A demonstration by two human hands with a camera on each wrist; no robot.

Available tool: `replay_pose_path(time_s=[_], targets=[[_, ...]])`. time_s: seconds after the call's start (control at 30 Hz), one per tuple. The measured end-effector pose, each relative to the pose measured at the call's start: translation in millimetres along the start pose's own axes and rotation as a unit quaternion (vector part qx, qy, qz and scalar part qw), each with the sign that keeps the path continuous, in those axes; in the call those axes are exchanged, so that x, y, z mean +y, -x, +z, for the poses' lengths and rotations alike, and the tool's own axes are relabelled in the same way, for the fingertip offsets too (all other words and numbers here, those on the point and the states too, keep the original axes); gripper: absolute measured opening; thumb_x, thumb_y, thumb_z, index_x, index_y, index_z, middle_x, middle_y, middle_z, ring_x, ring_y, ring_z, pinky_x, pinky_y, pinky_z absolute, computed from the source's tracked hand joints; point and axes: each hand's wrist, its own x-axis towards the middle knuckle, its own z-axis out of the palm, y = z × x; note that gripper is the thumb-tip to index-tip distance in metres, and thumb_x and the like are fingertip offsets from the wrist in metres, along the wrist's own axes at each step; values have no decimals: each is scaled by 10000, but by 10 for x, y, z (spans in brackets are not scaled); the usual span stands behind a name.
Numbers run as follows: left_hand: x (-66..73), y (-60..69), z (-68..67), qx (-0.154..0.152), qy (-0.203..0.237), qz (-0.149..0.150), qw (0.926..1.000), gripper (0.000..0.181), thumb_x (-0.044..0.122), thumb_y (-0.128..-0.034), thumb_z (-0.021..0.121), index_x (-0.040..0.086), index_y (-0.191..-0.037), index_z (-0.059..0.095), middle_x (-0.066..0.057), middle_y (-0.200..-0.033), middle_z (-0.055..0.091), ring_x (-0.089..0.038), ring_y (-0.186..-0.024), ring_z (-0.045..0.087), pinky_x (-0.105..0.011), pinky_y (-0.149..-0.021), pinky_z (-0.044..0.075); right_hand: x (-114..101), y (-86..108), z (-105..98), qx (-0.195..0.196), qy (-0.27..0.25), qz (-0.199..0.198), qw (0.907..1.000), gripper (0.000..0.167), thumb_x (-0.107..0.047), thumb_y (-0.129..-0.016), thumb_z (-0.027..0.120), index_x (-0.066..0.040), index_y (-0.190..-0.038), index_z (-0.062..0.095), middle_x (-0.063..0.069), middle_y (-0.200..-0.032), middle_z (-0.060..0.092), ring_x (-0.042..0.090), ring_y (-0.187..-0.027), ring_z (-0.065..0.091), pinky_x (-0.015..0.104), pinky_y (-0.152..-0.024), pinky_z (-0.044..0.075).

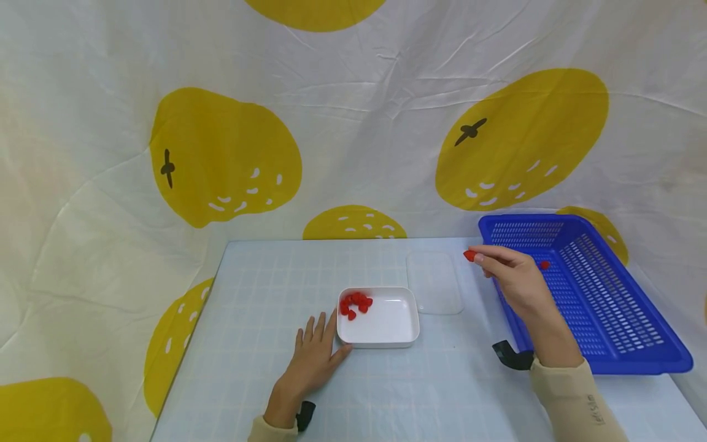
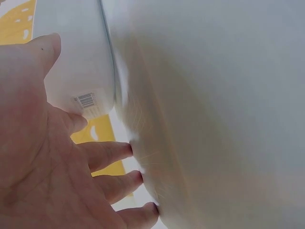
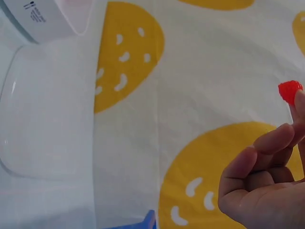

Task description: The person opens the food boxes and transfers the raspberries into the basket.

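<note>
Red piece (image 1: 469,255): pinched, I log, in the right grip (image 1: 513,279), fingertip-held presumably for smallness. White tray (image 1: 390,320): left grip (image 1: 315,359) alongside, unclenched, likely steadying.

Left hand (image 1: 313,365): held with its back uppermost, fingers spread and extended forward, thumb (image 1: 341,353) angled out to the right. The palm is shown in the left-wrist view, with the fingers only slightly bent. Right hand (image 1: 521,285): held farther forward, well apart from the left and turned inward. A pinch is formed by thumb and index finger; other fingers (image 3: 243,164) are seen folded toward the palm. Both forearms are covered by pale sleeves (image 1: 574,402); both wrists are left bare.
</note>
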Motion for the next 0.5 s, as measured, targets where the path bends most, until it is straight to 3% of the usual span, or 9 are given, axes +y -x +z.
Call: replay_pose_path(time_s=[0.17, 0.37, 0.5], targets=[[-9, 4, 8, 14, 6, 72, 10000, 868, 558, -959, 575, 166, -1618, 168, -192, -1622, 229, -445, -1484, 115, -669, -1142, 89, -99, 17, -208, 239, 33, 128, 9996, 257, -113, -955, 693, -48, -1201, 733, -39, -1063, 681, 160, -879, 539, 177, -739, 492], [-20, 0, 14, 14, 21, 110, 9999, 864, 560, -964, 565, 164, -1618, 163, -196, -1622, 224, -446, -1485, 109, -671, -1141, 82, -167, 13, -526, 302, -612, 96, 9976, 230, -45, -958, 667, -31, -1175, 743, 0, -964, 664, 141, -756, 546, 167, -661, 495], [-26, -5, 22, 8, 3, 74, 10000, 865, 568, -962, 560, 163, -1618, 165, -196, -1622, 224, -445, -1486, 108, -671, -1141, 85, -156, -34, -752, 414, -626, 325, 9966, 227, -59, -964, 662, -65, -1171, 754, -14, -928, 653, 140, -722, 537, 181, -635, 485]])
